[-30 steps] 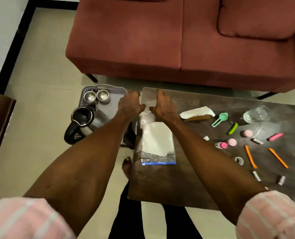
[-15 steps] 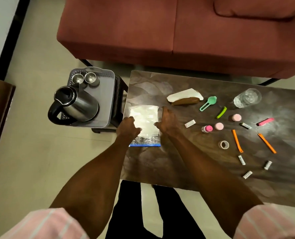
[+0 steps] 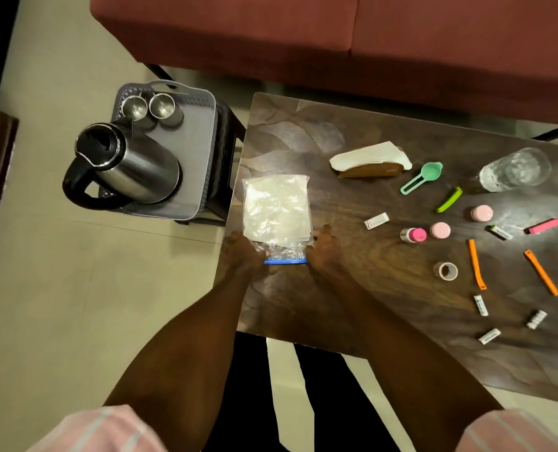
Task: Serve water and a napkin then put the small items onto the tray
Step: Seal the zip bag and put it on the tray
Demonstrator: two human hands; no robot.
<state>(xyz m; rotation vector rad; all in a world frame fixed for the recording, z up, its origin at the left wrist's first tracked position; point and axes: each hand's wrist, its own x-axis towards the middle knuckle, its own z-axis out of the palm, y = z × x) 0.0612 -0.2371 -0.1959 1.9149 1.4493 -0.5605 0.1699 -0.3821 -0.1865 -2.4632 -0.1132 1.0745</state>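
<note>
A clear zip bag (image 3: pixel 276 210) holding white napkins lies flat at the left end of the dark table (image 3: pixel 352 298). My left hand (image 3: pixel 241 252) and my right hand (image 3: pixel 325 251) pinch the two corners of its blue zip edge, nearest me. A glass of water (image 3: pixel 515 169) stands at the table's far right. A grey tray (image 3: pixel 196 151) on a stool to the left carries a steel kettle (image 3: pixel 127 164) and two steel cups (image 3: pixel 148 106). Small items lie scattered on the table's right half: a green spoon (image 3: pixel 422 177), pink-capped bottles (image 3: pixel 414 234), orange clips (image 3: pixel 476 264).
A napkin holder (image 3: pixel 370 161) with a white napkin sits mid-table. A red sofa (image 3: pixel 336 37) runs along the far side. A tape roll (image 3: pixel 445 270), a green clip (image 3: pixel 449 199), a pink clip (image 3: pixel 545 226) and several small white tubes lie among the items.
Both hands slid from the far end of the bag down to its blue zip edge near me. The bag now lies flattened. My head view shifted back and right.
</note>
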